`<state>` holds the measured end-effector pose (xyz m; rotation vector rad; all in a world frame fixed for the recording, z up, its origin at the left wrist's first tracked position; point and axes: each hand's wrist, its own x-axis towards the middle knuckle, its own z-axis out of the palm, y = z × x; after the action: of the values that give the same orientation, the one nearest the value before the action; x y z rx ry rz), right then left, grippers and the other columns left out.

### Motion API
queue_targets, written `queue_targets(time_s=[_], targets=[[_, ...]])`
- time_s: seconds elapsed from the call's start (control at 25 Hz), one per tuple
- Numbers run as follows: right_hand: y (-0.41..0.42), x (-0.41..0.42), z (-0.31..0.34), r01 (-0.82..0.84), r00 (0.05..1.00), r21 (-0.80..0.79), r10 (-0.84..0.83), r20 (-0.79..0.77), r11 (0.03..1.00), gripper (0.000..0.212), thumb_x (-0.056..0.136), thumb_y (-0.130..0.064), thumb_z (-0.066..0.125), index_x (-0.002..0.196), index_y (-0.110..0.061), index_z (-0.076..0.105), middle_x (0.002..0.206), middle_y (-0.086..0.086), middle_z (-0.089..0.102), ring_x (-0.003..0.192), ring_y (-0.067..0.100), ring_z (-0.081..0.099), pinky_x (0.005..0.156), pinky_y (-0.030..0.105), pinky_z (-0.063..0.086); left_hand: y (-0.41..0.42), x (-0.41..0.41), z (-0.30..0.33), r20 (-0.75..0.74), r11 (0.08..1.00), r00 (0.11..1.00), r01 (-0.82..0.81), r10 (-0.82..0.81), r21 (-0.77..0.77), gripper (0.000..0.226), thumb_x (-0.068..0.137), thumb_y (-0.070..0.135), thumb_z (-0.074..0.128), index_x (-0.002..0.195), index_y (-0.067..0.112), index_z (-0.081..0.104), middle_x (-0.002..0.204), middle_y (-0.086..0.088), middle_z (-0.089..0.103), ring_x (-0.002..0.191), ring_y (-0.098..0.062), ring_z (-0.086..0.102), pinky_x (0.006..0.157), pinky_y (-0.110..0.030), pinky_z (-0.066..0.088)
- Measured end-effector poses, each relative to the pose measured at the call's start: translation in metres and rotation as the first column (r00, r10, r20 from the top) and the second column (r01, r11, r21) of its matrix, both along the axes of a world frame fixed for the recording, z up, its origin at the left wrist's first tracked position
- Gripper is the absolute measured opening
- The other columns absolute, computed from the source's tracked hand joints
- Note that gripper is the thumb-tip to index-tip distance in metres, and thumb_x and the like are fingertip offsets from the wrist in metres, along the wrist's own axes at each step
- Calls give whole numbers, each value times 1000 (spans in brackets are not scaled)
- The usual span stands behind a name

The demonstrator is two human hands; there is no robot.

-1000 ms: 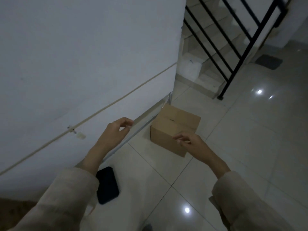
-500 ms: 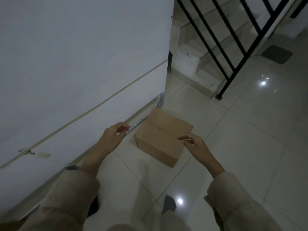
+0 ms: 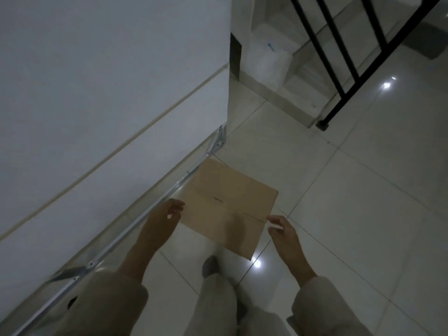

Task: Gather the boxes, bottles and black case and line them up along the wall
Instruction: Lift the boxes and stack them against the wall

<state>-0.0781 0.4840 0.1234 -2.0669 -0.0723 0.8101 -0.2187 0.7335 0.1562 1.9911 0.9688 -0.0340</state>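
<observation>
Hands close in on box by wall

Camera is closer and more overhead than half a second ago. One cardboard box (image 3: 230,207) sits on floor tiles (image 3: 363,202), far corner against the wall (image 3: 109,93). Left hand (image 3: 162,224) and right hand (image 3: 283,232) flank its near edges, fingers loosely curled, holding nothing. One black railing (image 3: 339,57)

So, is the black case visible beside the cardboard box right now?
No, only the cardboard box sits on the floor by the wall.
</observation>
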Motion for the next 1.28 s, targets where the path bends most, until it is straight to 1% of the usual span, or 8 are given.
queue_targets(time_s=[0.28, 0.44, 0.56, 0.68, 0.8, 0.96, 1.16, 1.28], targets=[[7, 21, -162, 101, 983, -141, -120, -137, 985, 37, 89, 2, 50, 125, -5, 48, 131, 15, 49, 119, 29, 47, 85, 22, 35, 20, 60, -178, -142, 999, 989, 33, -36, -20, 34, 88, 4, 52, 123, 4, 51, 126, -18, 54, 115, -32, 51, 95, -32, 37], [9, 38, -227, 175, 975, -100, -187, -120, 979, 37, 83, 17, 49, 120, 11, 45, 101, 7, 55, 94, -5, 56, 68, 1, 39, 40, 81, -259, -248, 993, 969, 26, 4, 116, 52, 86, 11, 58, 134, 2, 39, 137, -25, 40, 126, -35, 39, 100, -36, 30], [8, 53, -271, 282, 940, -116, -298, -166, 953, 48, 88, 1, 55, 132, 5, 35, 120, 15, 51, 110, 16, 52, 88, 22, 43, 63, 94, -305, -360, 983, 927, -40, 103, 179, 67, 84, 18, 62, 139, 0, 28, 143, -26, 32, 133, -39, 30, 107, -45, 26], [14, 59, -298, 289, 876, -201, -343, -337, 936, 61, 86, -20, 62, 138, -6, 33, 131, 13, 51, 121, 31, 51, 101, 41, 43, 78, 98, -334, -442, 992, 889, -100, 121, 70, 74, 84, 27, 63, 139, -5, 25, 144, -28, 33, 131, -43, 35, 107, -54, 32], [23, 60, -301, 315, 846, -196, -368, -387, 929, 59, 80, -30, 68, 130, -9, 43, 125, 13, 59, 113, 30, 57, 100, 47, 46, 82, 99, -340, -446, 986, 881, -164, 159, 29, 74, 85, 32, 62, 137, -7, 25, 141, -27, 36, 128, -42, 39, 104, -54, 36], [23, 65, -280, 308, 851, -197, -362, -380, 931, 68, 79, -32, 70, 136, -18, 34, 133, 5, 50, 119, 26, 50, 103, 42, 42, 85, 85, -322, -459, 977, 869, -212, 182, -14, 71, 87, 34, 58, 138, -4, 26, 142, -24, 36, 127, -40, 41, 104, -52, 38], [33, 82, -231, 159, 937, -127, -190, -294, 979, 66, 82, -29, 66, 138, -24, 32, 140, 3, 45, 111, 19, 46, 94, 35, 40, 78, 41, -268, -389, 948, 866, -308, 315, 83, 62, 83, 33, 63, 125, -6, 41, 127, -26, 49, 112, -42, 51, 93, -53, 45], [43, 88, -184, 12, 974, -85, -31, -223, 996, 62, 82, -29, 65, 136, -26, 36, 137, 4, 48, 118, 24, 49, 103, 44, 41, 58, 4, -216, -300, 889, 838, -440, 456, 124, 62, 81, 31, 66, 121, -10, 42, 124, -29, 49, 109, -42, 52, 89, -49, 44]])
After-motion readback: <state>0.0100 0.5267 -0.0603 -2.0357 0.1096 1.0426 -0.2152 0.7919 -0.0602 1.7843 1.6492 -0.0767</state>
